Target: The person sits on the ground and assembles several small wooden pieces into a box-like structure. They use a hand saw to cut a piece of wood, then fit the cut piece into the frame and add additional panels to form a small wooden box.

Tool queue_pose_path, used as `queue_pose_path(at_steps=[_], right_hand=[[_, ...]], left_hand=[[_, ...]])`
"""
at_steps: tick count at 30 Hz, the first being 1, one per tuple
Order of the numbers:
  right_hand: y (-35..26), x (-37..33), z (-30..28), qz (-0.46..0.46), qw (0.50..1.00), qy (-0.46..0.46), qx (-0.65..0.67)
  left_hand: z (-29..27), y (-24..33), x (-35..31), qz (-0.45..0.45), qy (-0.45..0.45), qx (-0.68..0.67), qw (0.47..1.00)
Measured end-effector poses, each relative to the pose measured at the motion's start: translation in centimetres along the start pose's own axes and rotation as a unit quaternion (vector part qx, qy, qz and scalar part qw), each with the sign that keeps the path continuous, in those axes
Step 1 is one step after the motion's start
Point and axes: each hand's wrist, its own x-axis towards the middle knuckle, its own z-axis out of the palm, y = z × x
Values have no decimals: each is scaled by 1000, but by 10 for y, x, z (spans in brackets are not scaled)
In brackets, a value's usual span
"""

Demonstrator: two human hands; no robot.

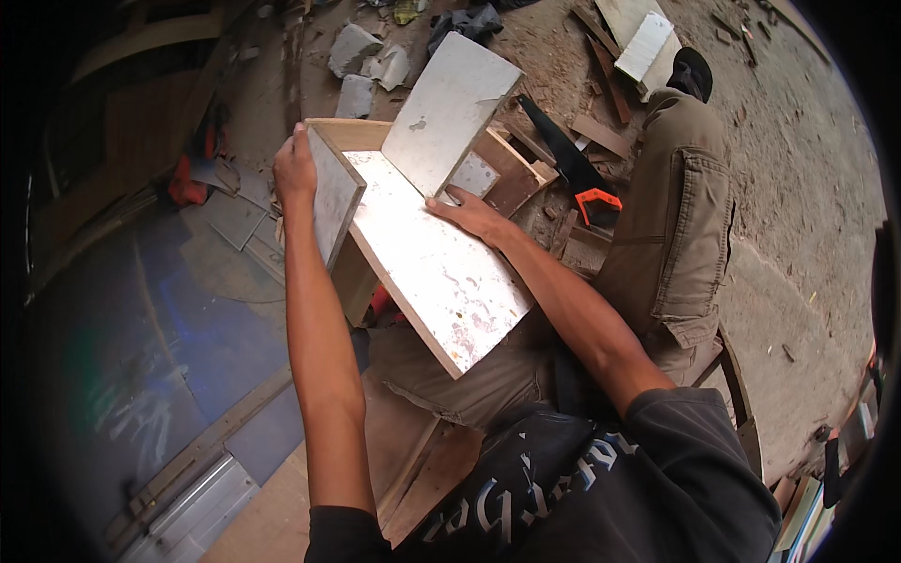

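Observation:
A partly assembled box of wood and white-faced boards leans over my lap, its wide white panel spotted and scuffed. My left hand is closed around the far upper edge of the left side board, which stands up from the panel. Across the middle rises another white board, tilted, with a chipped face. My right hand is at its lower corner, thumb in front and fingers partly hidden behind the edge. Both forearms come in from below.
A handsaw with an orange-and-black handle lies right of the box, among wood offcuts. Broken white chunks sit on the dirt floor beyond. My bent leg is on the right; grey sheeting covers the left.

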Motion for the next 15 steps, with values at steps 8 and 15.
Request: queue_pose_path(at_steps=[8,15], right_hand=[[-17,-14,3,15,1000,8,16],[-4,6,-9,57,998,0,-23]], left_hand=[[6,-15,4,-2,15,-3,1000],[1,-10,2,-7,9,-5,1000]])
